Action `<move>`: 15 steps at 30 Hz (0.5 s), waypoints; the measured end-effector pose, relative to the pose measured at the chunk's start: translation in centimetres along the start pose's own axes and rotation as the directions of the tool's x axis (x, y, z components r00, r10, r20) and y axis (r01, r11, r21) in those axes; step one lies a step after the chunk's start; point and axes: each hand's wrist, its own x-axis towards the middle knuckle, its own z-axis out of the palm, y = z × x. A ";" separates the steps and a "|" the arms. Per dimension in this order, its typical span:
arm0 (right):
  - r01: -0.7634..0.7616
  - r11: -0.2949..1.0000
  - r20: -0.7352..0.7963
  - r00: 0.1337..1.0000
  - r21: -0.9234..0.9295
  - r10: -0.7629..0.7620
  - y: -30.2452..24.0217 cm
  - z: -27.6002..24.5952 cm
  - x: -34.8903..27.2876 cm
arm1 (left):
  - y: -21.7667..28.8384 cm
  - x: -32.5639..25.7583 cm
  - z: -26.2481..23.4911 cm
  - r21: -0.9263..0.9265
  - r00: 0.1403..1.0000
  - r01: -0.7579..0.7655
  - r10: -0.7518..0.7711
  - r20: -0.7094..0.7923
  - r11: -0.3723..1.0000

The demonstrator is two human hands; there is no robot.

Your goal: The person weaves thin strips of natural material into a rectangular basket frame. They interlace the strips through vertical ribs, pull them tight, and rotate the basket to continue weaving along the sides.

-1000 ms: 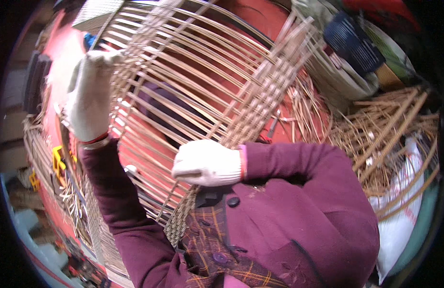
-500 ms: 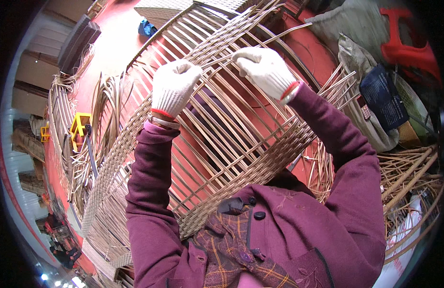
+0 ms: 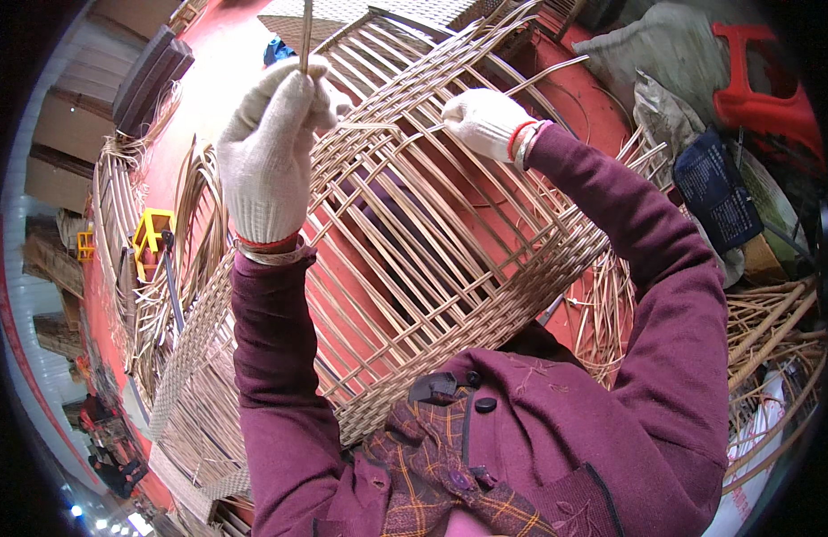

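A frame point(image 3: 412, 259) of tan wicker lies across in front of me, with long parallel strands and dense woven bands along its edges. My left hand point(image 3: 275, 157), in a white knitted glove, is raised over the frame's left part. It pinches a wicker strand point(image 3: 306, 36) that stands upright above the fingers. My right hand point(image 3: 490, 123), gloved alike, is closed at the frame's far woven band, its fingertips around a strand end there. Another pale strand point(image 3: 369, 125) runs bent over the weave between the hands.
Bundles of loose strands point(image 3: 199, 197) and a yellow stool point(image 3: 152, 240) stand at the left. At the right are a red plastic stool point(image 3: 761, 85), grey sacks point(image 3: 664, 54), a dark blue packet point(image 3: 718, 192) and a heap of canes point(image 3: 772, 331).
My left hand has moved left and up from the weave, and a strand now stands upright in its fingers. My right hand has shifted slightly right and remains closed at the far band.
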 end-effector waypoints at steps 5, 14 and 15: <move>-0.028 0.997 0.092 0.996 0.075 0.021 0.1 -0.5 0.4 | -3.1 0.4 2.0 0.690 0.988 -0.153 0.125 0.091 0.708; -0.318 0.850 0.395 0.907 0.421 0.145 -0.8 -3.3 1.7 | -9.1 -0.7 0.9 0.928 0.994 -0.069 -0.055 0.095 0.367; -0.335 0.840 0.420 0.896 0.427 0.144 -0.7 -3.4 2.0 | -9.4 -0.6 0.9 0.936 0.994 -0.049 -0.077 0.081 0.348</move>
